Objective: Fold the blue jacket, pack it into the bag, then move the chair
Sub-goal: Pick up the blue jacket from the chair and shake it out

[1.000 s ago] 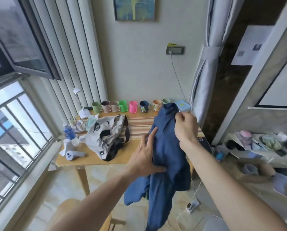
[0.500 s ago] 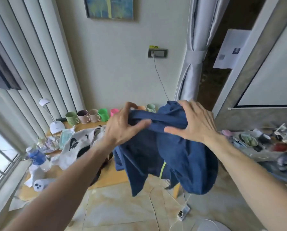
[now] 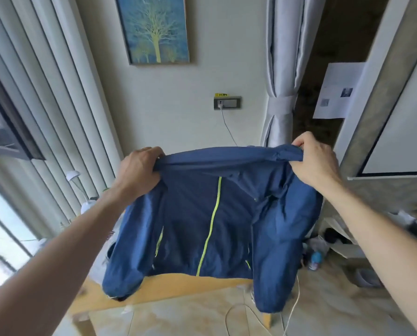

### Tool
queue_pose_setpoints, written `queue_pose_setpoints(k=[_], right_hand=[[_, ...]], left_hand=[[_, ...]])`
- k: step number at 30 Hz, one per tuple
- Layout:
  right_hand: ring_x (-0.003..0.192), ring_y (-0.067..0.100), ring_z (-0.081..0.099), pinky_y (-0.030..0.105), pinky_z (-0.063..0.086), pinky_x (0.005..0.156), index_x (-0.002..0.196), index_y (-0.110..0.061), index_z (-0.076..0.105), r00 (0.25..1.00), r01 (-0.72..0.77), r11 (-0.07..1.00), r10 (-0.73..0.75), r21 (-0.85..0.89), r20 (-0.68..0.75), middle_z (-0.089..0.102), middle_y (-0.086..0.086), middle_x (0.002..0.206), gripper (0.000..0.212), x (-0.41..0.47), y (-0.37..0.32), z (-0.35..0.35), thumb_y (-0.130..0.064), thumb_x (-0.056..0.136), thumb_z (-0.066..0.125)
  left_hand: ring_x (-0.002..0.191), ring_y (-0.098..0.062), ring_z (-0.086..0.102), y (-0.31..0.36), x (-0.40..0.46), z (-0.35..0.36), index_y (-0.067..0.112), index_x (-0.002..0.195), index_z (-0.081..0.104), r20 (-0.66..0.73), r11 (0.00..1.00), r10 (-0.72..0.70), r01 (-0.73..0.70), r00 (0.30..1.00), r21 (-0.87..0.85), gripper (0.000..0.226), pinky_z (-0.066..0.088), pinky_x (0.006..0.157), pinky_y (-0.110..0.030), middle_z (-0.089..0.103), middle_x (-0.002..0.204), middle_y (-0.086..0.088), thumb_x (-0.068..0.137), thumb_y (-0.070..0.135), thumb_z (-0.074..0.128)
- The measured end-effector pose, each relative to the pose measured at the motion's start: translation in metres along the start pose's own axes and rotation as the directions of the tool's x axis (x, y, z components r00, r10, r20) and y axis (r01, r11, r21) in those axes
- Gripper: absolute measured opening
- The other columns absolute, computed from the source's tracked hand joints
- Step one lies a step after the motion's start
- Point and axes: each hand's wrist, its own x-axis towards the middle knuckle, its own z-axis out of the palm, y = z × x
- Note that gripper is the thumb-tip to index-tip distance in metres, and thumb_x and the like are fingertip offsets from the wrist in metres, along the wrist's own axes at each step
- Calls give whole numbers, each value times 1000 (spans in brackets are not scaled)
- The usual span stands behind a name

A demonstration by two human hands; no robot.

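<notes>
Left hand [image 3: 139, 169] closed over the shoulder seam of the blue jacket [image 3: 210, 221]; right hand [image 3: 316, 161] closed over the opposite shoulder, fingers curled into the cloth; both arms extended, hands well apart, so the top edge is drawn taut between them. Judged purpose: spreading the garment flat and square in the air before laying it down, since a fold needs the shoulders level and the sleeves hanging free.

Jacket hangs in front of the person, yellow-green zip [image 3: 211, 229] running down its middle and closed as far as can be seen; one sleeve drops below each hand, the right-hand sleeve lowest; hem and sleeve ends hang over the near edge of the worktop [image 3: 168, 287].

Beyond and below the jacket: worktop mostly hidden by the cloth; only its near edge and one leg show; how much free surface lies behind the jacket cannot be told; bag and chair not in view. A white cable [image 3: 292, 309] trails on the floor below the right sleeve; risk of snagging if the sleeve drags low.

Beyond the jacket: desk lamp [image 3: 81, 190] at the jacket's left, near the left forearm; wall socket [image 3: 227, 103] and framed picture [image 3: 155, 30] above; tied curtain [image 3: 280, 93] above the right hand. Open room is mainly upward and toward the person.
</notes>
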Motion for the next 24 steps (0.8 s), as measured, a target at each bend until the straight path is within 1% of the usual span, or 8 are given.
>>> queue_pose_setpoints(k=[4,7,10,12,15,18,22,24], right_hand=[[90,40,65,33,41,66,89,-16,73,970,-193,954,149,230,194,74,16,94,12,3,25,1,-16,91,61],[79,33,69,29,48,67,76,-16,70,919,-364,753,192,549,345,70,12,77,21,4,18,5,-11,94,59],[73,10,71,22,53,64,82,-23,69,926,-374,594,190,713,327,69,-1,82,32,32,-4,12,-4,99,50],[59,-3,68,14,52,56,82,-24,68,930,-366,478,216,798,298,68,-6,80,33,66,-21,28,-4,99,49],[66,3,71,21,55,65,88,-21,72,918,-361,362,301,860,258,73,-7,77,24,130,-42,76,-5,94,54],[67,4,71,20,55,62,88,-19,74,900,-396,376,339,838,273,75,-9,71,31,190,-60,150,-1,92,50],[87,18,70,19,56,62,112,-13,74,837,-547,526,345,651,424,74,5,100,31,239,-63,285,-8,87,56],[95,22,69,26,57,78,106,-17,74,765,-630,617,385,472,517,73,3,102,29,245,-48,357,-17,79,66]], left_hand=[[85,-40,64,-17,-21,6,17,91,68,148,991,-131,125,980,44,20,51,71,-40,72,80,-14,73,12,63],[82,-35,66,-33,-34,17,20,80,68,354,971,-195,232,915,-64,25,55,75,-43,71,75,-8,73,43,61],[74,-18,69,-49,-21,22,28,80,76,496,877,-257,416,829,-240,17,57,77,-42,76,77,0,77,44,79],[77,-20,72,-64,2,28,16,86,78,534,796,-293,512,793,-323,29,58,82,-47,78,83,-8,73,41,84],[92,-28,76,-91,41,48,12,94,79,600,670,-306,615,739,-416,39,58,93,-47,80,96,-9,69,41,88],[91,-32,76,-127,82,94,9,94,79,663,595,-317,687,678,-418,69,58,90,-43,80,96,-12,44,54,94],[86,-19,69,-186,116,197,14,103,76,725,684,-349,690,594,-237,39,55,81,-28,76,99,-6,72,35,87],[80,-16,67,-217,115,257,14,93,75,779,759,-327,640,534,-120,39,50,71,-24,75,86,-2,67,42,82]])
